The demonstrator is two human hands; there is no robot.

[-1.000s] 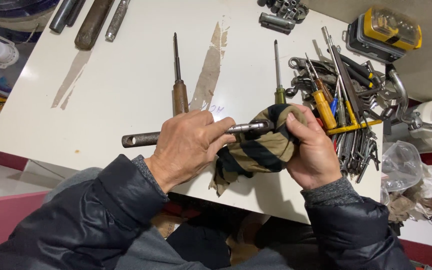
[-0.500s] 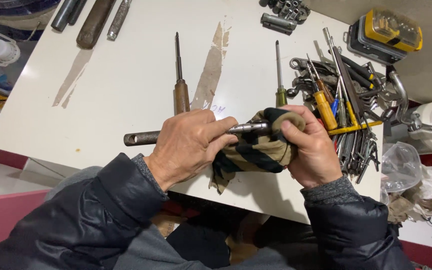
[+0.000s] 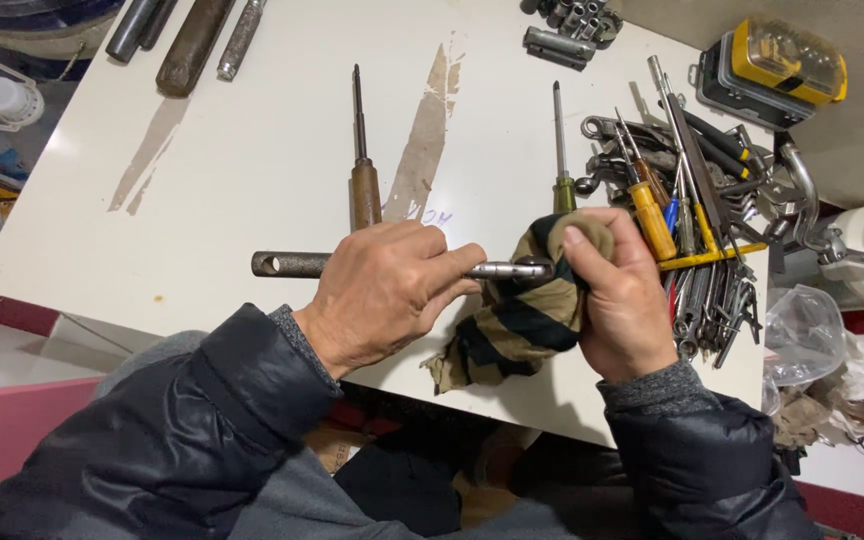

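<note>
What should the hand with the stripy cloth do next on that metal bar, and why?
Probably slide the striped cloth further along the metal bar toward the left hand. The right hand has the cloth wrapped only over one end, and the bare stretch beside it looks dull and unwiped.

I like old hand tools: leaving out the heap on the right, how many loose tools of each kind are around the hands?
Screwdrivers lying alone: 2, wooden-handled and green-handled
Metal rods held: 1
Striped rags: 1
Total: 4
</note>
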